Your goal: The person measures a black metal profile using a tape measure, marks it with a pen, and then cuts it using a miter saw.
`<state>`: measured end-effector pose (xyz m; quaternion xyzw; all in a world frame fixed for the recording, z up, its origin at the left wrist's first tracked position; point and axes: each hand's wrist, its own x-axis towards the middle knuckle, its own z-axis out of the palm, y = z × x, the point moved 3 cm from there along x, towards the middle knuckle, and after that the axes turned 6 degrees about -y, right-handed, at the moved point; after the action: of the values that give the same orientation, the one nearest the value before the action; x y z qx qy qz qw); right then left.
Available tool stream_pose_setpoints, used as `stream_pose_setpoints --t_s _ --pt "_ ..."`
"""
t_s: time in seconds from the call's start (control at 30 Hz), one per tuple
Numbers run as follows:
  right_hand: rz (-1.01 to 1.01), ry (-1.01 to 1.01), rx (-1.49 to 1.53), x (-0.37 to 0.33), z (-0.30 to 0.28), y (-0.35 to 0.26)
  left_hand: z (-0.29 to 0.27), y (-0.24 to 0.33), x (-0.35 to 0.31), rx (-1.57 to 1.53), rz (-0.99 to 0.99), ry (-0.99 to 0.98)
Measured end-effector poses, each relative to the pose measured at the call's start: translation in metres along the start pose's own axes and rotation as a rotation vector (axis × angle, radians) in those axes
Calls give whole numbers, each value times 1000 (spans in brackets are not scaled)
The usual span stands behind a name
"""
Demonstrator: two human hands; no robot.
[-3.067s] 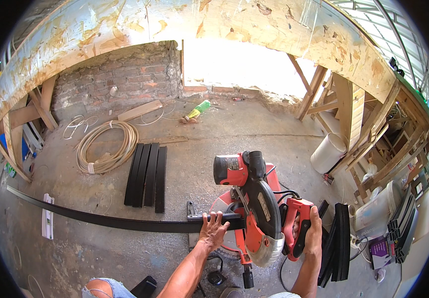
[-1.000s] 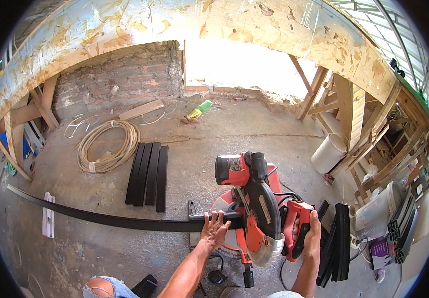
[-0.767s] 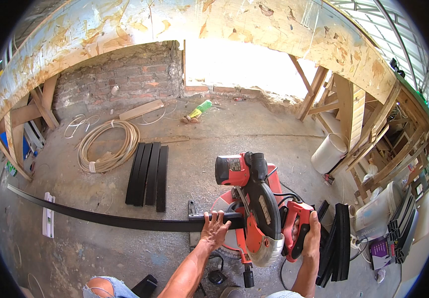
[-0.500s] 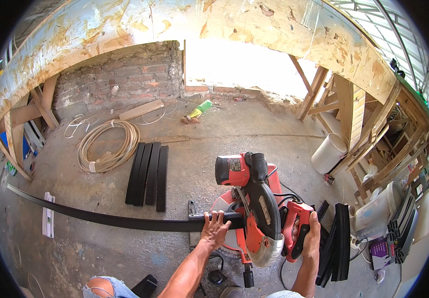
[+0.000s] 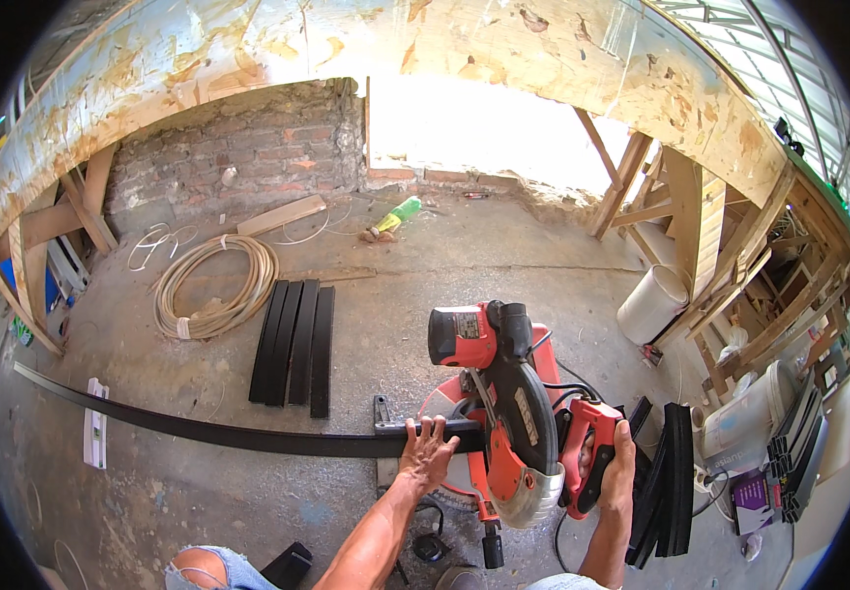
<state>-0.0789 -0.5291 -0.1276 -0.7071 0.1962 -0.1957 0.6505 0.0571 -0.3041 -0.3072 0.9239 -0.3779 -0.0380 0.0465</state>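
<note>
Clock taken from the saw (image 5: 520, 408). My right hand (image 5: 617, 472) at 4: fingers curled round the red handle (image 5: 597, 413); can't tell if a trigger is squeezed. My left hand (image 5: 427, 462) at 8: fingers spread, pressing on the long black bar (image 5: 248, 438) by the saw. Bar runs out to 9, right end hidden by the saw. Loose black lengths (image 5: 676, 482) on the floor (image 5: 297, 501) at 4. White strip (image 5: 96, 433) at 9, bar crossing over it. Four black pieces (image 5: 297, 344) side by side toward 10. White cylinder (image 5: 652, 303) at 2. Hose coil (image 5: 174, 275) at 10, green-yellow bottle (image 5: 400, 211) at 11.
</note>
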Motion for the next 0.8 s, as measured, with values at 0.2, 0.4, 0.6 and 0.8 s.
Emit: stream_pose_setpoints --t_s 0.2,0.4,0.6,0.8 --pt "6 5 -16 -1 -1 3 1 0 0 -6 5 26" --pt "25 7 8 -2 -3 6 -3 1 0 -25 -2 13" --pt "30 2 4 -1 -2 4 -2 0 0 -28 4 27" --pt "44 35 20 -2 0 3 -1 0 0 -28 0 2"
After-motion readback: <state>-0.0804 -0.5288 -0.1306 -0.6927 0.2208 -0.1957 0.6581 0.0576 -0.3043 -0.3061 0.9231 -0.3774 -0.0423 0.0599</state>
